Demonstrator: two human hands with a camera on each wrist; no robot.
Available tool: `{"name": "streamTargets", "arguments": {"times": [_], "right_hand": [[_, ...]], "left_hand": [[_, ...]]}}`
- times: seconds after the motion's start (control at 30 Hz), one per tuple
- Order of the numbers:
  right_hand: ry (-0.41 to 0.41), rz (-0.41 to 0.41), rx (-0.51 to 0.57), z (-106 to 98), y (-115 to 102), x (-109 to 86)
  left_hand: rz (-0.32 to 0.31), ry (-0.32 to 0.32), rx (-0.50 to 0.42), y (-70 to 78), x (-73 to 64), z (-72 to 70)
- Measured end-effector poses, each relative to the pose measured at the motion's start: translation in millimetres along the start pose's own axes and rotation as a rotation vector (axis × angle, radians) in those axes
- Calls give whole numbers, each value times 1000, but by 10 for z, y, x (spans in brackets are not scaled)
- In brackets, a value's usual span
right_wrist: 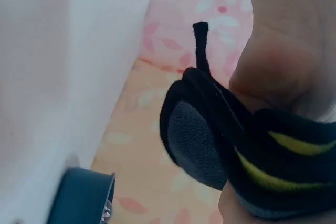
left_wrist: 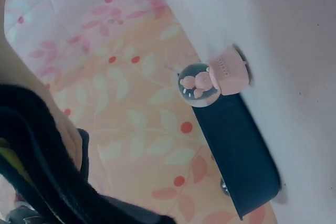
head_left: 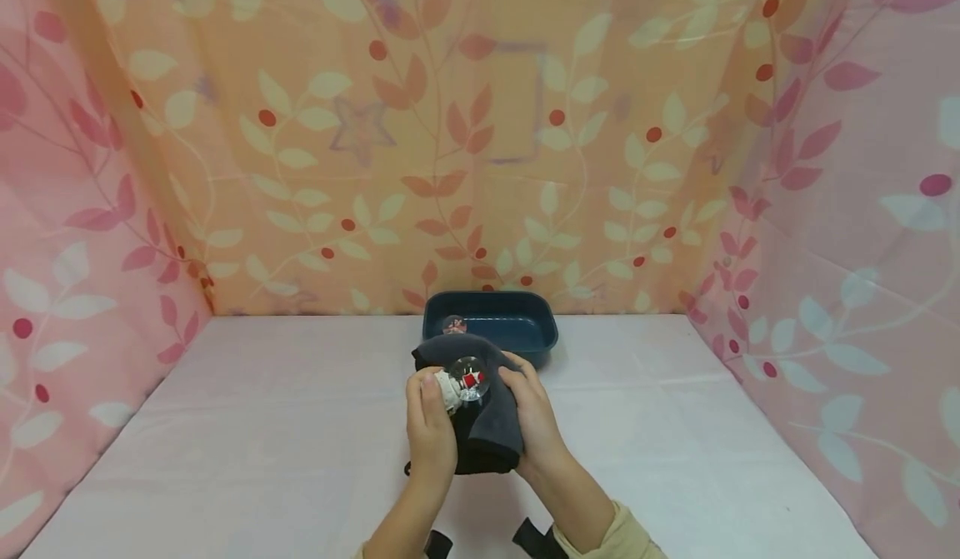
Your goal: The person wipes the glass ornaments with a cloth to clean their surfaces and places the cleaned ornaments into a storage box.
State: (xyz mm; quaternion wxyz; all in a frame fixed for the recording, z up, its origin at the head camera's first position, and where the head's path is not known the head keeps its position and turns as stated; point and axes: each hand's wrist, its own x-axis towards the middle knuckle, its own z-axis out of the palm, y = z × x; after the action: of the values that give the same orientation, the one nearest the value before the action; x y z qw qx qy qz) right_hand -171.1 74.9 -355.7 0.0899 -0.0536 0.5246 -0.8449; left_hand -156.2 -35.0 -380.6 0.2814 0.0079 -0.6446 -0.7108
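In the head view my left hand (head_left: 431, 434) grips a snow globe (head_left: 453, 390) with a white base and a red-and-white figure inside. The globe tilts to the right against a folded grey-and-black cloth (head_left: 498, 413). My right hand (head_left: 536, 413) holds that cloth from its right side, fingers wrapped over the edge. Yellow-green stripes and a black tab show on the cloth (right_wrist: 191, 135) in the right wrist view. Only part of each hand shows in the wrist views.
A dark blue tub (head_left: 517, 334) stands at the table's back, beyond the cloth. Beside it in the left wrist view is a pink-based snow globe (left_wrist: 228, 72); another clear ball (left_wrist: 224, 186) peeks over the tub's rim. Patterned curtains (head_left: 465, 142) enclose the white table (head_left: 262, 442).
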Motion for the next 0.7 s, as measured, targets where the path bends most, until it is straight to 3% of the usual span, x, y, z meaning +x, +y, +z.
{"name": "streamTargets", "arguments": {"times": [0.2, 0.33, 0.43, 0.53, 0.7], "right_hand": [[4, 20, -57, -81, -20, -19], [83, -97, -107, -123, -61, -46], [152, -266, -189, -114, -60, -69], [199, -503, -333, -91, -8, -80], [185, -878, -520, -66, 148, -62]], "left_hand": [[-186, 11, -116, 60, 88, -25], [-366, -42, -174, 106, 151, -99], [-434, -62, -179, 121, 166, -138], [-455, -81, -180, 123, 151, -151], [-473, -113, -183, 114, 120, -147]]}}
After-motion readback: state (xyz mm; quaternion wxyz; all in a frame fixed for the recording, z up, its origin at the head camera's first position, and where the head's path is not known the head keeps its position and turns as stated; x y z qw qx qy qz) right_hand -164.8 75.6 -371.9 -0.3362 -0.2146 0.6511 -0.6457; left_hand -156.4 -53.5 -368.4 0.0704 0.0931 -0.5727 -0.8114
